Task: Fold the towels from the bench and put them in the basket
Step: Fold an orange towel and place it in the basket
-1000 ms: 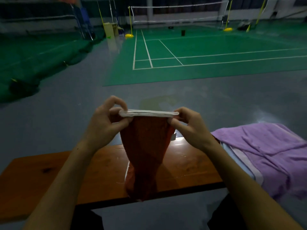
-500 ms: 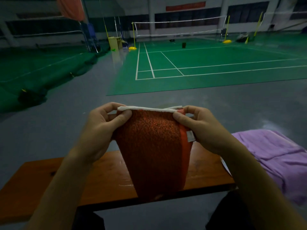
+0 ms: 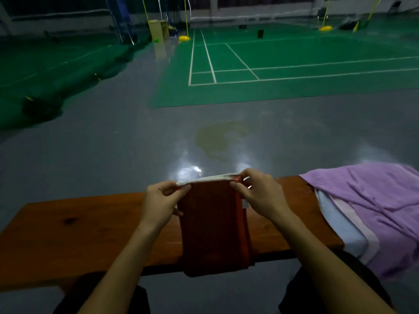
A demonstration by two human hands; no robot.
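A dim sports hall stretches ahead: grey floor, then a green badminton court (image 3: 283,71) with white lines and a net at the far wall. Across the foreground runs a wooden bench (image 3: 79,230), its long axis left to right.

Above the middle of the bench hangs the orange towel (image 3: 210,227), folded into a narrow strip. Its long axis runs up and down: the white-trimmed top edge lies level between the two hands, and the lower end drops past the bench's near edge. Whether the cloth touches the bench top cannot be told. A small white tag shows at the towel's right side, just under the right hand.

The left hand (image 3: 158,202) pinches the towel's upper left corner, thumb in front and fingers curled behind the hem. The right hand (image 3: 258,196) pinches the upper right corner in the same way, fingers bent over the top edge.

At the bench's right end lies a heap of other towels: a purple towel (image 3: 371,200) spread crumpled on top, draping over the near edge, with a white towel (image 3: 340,225) and a pale pink towel (image 3: 365,232) showing as layers beneath its left side. The heap sits well apart from the orange towel.

A yellowish stain (image 3: 217,141) marks the grey floor beyond the bench.
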